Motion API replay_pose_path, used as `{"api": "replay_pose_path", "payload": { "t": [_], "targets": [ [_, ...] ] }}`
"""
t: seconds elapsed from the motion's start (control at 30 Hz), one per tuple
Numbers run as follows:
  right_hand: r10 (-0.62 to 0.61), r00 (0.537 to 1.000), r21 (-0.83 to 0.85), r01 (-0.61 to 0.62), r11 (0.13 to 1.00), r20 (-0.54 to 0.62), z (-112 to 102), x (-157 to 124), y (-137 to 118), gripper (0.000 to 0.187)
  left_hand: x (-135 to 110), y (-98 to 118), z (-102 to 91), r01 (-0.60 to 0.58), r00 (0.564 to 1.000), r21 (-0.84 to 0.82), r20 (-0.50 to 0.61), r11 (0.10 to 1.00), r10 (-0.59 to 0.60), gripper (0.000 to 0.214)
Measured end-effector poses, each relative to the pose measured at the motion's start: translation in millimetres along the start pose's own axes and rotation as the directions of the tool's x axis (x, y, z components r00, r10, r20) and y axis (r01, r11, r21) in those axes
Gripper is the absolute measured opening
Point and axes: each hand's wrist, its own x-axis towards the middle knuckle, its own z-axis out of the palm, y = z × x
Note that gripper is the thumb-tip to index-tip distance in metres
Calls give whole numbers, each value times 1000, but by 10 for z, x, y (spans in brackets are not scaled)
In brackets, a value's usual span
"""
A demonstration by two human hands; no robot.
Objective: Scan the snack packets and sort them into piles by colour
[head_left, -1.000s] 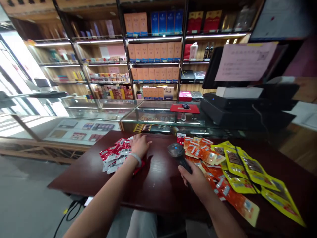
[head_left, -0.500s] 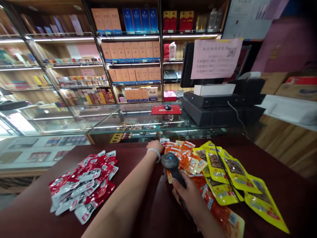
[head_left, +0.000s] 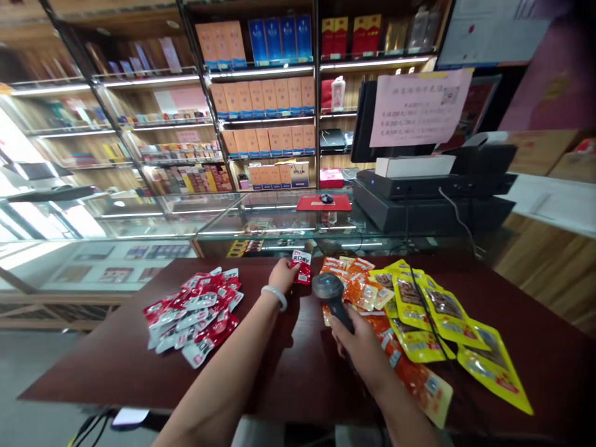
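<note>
My left hand (head_left: 283, 274), with a pale bracelet on the wrist, is closed on a small red snack packet (head_left: 302, 267) held just above the dark wooden table (head_left: 288, 347). My right hand (head_left: 358, 344) grips a grey handheld barcode scanner (head_left: 331, 295), its head close to the right of the packet. A heap of several red-and-white packets (head_left: 195, 313) lies to the left of my arm. Orange packets (head_left: 363, 287) and yellow packets (head_left: 433, 323) are spread out on the right.
Behind the table runs a glass display counter (head_left: 223, 217) with a red mouse pad and mouse (head_left: 326, 200). A black till with a monitor and pink notice (head_left: 419, 105) stands at the right. Shelves of boxed goods (head_left: 265, 99) fill the back wall. Cables hang below the table's left corner.
My left hand left the red heap, reached across to the orange pile's far edge, and now holds a red packet drawn back beside the scanner. The scanner hand stayed roughly put.
</note>
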Motion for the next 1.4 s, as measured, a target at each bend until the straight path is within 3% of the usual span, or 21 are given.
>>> {"api": "replay_pose_path", "payload": {
  "t": [0.23,0.43,0.6,0.73,0.9,1.13,1.4],
  "targets": [
    [-23,997,-8,24,1000,71,503,-263,-113,38,-557,-301,-491,25,992,-203,-116,979,-49,20],
    [-30,985,-35,36,999,168,956,-365,-141,47,-841,-631,-1142,20,977,-77,-212,997,-36,19],
    [-2,960,-89,28,996,280,1319,-370,-221,49,-1007,-1084,-1785,132,933,35,-342,991,-112,24],
    [16,940,-58,4,998,341,1564,-360,-262,49,-1025,-1533,-2153,211,892,-35,-401,977,-208,27],
    [-3,912,-12,9,1000,410,1795,-331,-283,44,-1043,-1865,-2251,188,885,-98,-415,977,-212,28],
    [-9,860,-23,24,999,510,2068,-354,-316,37,-1127,-1950,-2212,137,867,-159,-459,978,-196,20],
    [28,850,7,-38,999,525,2233,-353,-332,40,-1140,-2037,-2329,187,859,-129,-460,974,-226,25]
  ]
}}
